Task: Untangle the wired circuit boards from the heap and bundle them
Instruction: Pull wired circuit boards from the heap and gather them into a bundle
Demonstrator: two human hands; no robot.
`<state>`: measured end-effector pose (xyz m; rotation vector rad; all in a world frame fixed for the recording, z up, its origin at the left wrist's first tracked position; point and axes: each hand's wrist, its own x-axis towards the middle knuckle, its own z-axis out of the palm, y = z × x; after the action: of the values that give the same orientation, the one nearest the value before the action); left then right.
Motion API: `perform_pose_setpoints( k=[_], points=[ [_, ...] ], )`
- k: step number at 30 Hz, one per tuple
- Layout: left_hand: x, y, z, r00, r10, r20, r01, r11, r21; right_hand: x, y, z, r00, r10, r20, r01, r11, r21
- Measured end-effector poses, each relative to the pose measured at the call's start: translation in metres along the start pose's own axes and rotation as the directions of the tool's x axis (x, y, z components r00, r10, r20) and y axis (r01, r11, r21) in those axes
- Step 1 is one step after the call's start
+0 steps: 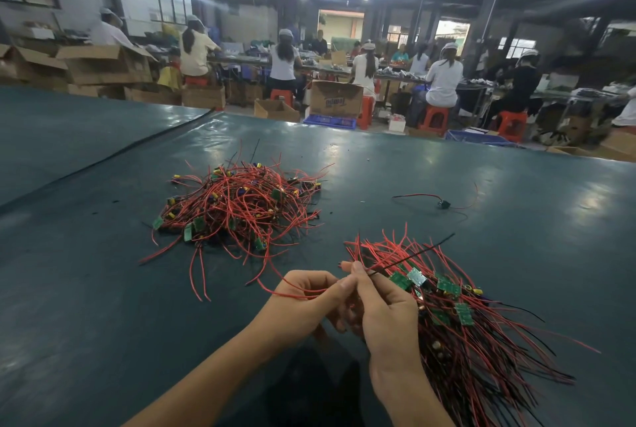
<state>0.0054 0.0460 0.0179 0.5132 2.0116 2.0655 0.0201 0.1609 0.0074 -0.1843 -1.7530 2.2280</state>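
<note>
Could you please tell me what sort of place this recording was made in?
Most likely an electronics assembly workshop: a heap of wired circuit boards lies on a long green-covered table, capped workers sit on red stools behind, and cardboard cartons stand on the floor.

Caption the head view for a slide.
Left hand and right hand pinch wires beside the bundle; the heap lies beyond on the table.

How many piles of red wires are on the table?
2. A tangled heap lies left of centre on the table; a straighter bundle lies beside the right hand. One loose wired piece sits alone farther back, not in a pile.
</note>
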Motion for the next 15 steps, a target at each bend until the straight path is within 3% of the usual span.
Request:
perform_pose_setpoints(
  k=[6, 10, 15],
  points=[
    [0.002, 0.001, -0.003, 0.991, 0.057, -0.122, -0.063, 0.997, -0.047, 0.005, -0.006, -0.005, 0.991, 0.124, -0.046, -0.12, 0.988, 0.095],
    [0.005, 0.006, -0.01, 0.98, 0.052, -0.194, -0.082, 0.986, -0.148, 0.015, -0.021, -0.024, 0.984, 0.123, -0.125, -0.097, 0.976, 0.195],
    [0.003, 0.006, -0.012, 0.987, 0.06, -0.147, -0.086, 0.98, -0.177, 0.017, -0.026, -0.03, 0.978, 0.103, -0.181, -0.06, 0.972, 0.228]
  ],
)
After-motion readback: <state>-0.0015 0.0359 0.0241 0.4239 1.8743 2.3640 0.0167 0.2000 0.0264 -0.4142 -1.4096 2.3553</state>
